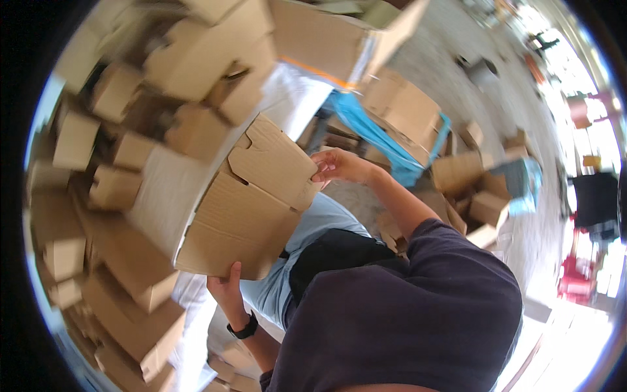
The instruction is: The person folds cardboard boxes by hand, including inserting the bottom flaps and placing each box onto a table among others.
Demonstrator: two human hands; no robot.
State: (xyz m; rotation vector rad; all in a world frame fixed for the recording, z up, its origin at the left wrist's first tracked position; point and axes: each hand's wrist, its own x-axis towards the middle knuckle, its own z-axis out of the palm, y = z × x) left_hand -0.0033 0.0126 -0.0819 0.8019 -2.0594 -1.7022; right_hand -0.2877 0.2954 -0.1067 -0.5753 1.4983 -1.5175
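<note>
Dark sleeve (418,307) fills the near view. One carton (251,199), long axis slanting up to the right, sits between two hands: left hand (225,281) grasps its lower edge, right hand (339,164) pinches a top flap. Dozens of boxes (117,189) crowd the concrete floor (450,46).

A plain brown cardboard box (245,202), flaps folded shut, tilted, held above piled cartons.

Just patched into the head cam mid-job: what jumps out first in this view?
A brown cardboard box fills the middle, its flaps interlocked, gripped by the left hand at its lower edge and the right hand at its upper right flap. Behind it, stacked cardboard boxes crowd the left side, and blue sheeting lies upper centre.
</note>
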